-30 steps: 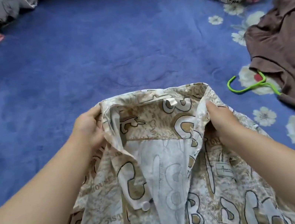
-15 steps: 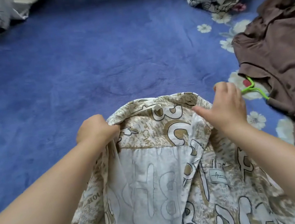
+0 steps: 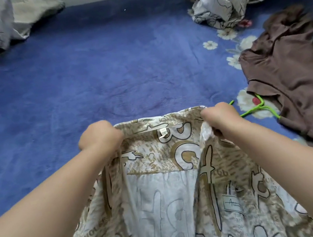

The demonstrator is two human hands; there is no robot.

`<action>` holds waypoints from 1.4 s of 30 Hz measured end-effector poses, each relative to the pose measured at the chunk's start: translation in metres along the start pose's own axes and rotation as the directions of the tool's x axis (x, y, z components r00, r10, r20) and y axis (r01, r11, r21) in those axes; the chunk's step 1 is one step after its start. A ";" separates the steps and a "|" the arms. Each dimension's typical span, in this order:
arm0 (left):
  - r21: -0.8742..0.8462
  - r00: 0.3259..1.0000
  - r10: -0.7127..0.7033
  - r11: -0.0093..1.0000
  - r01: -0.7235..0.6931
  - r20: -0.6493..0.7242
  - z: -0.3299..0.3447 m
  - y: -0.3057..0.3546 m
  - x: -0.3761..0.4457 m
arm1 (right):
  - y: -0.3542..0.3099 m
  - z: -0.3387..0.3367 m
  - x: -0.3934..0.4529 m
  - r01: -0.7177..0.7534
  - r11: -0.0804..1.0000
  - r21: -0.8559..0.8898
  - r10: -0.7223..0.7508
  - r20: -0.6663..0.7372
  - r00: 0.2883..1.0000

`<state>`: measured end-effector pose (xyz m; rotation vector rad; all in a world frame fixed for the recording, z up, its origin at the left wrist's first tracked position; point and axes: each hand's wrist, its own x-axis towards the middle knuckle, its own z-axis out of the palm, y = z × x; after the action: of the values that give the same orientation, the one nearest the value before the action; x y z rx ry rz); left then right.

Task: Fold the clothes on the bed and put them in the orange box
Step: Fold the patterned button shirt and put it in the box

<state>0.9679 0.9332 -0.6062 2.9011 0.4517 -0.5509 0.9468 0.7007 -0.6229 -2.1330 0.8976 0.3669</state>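
Shirt is lying open at the bed's near edge, left hand and right hand each gripping its collar ends.

The printed shirt has been drawn wider at the collar: the left hand and the right hand, which a second ago were set close in at the collar's sides with the fingers partly uncurled, are now closed into fists on its two ends and held further apart. The collar edge, earlier slack and rounded, has been pulled into a nearly straight line between them, and more of the shirt's pale inner back has been laid open below it.
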 end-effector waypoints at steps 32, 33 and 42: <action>0.118 0.841 0.534 0.844 -0.524 -0.087 0.092 0.019 -0.047 | -0.019 0.046 0.000 0.516 0.741 -0.430 -0.470 0.218 0.855; 0.206 0.869 0.495 0.852 -0.482 -0.014 0.097 0.018 -0.042 | -0.011 0.050 -0.003 0.490 0.726 -0.482 -0.434 0.232 0.871; 0.108 0.862 0.453 0.868 -0.484 0.227 0.089 -0.003 -0.029 | 0.030 0.043 -0.016 0.625 0.636 -0.452 -0.459 0.430 0.778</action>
<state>0.9113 0.9098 -0.6776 2.9019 -0.3437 -0.8039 0.9152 0.7274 -0.6596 -2.6813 -0.1015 0.6565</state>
